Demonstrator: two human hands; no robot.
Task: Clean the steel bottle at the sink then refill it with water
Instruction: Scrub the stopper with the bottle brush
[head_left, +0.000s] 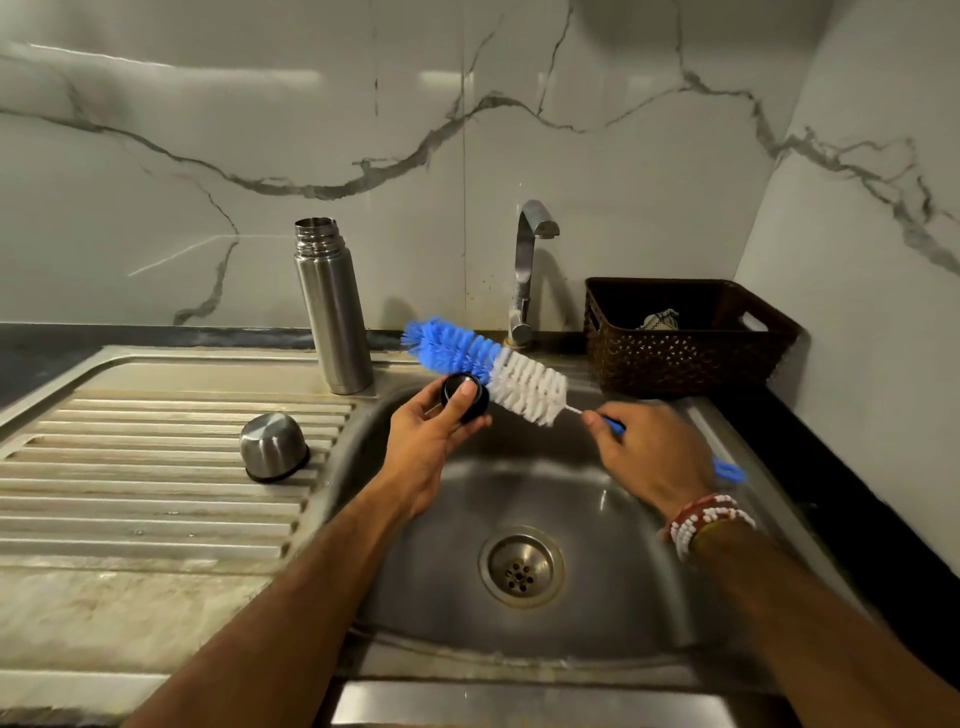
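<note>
The steel bottle (332, 312) stands upright and uncapped on the sink's back rim, left of the tap (527, 270). Its steel cup lid (272, 447) sits upside down on the ribbed drainboard (156, 467). Over the basin (597, 545), my left hand (431, 441) holds a small black stopper cap (465, 397) between thumb and fingers. My right hand (654, 452) grips the blue handle of a bottle brush (488, 364), whose blue and white bristles lie against the cap. No water runs from the tap.
A dark brown perforated basket (685, 338) with a pale item inside stands at the back right on the black counter. The drain (522, 569) lies in the basin's middle. Marble wall panels close the back and right sides.
</note>
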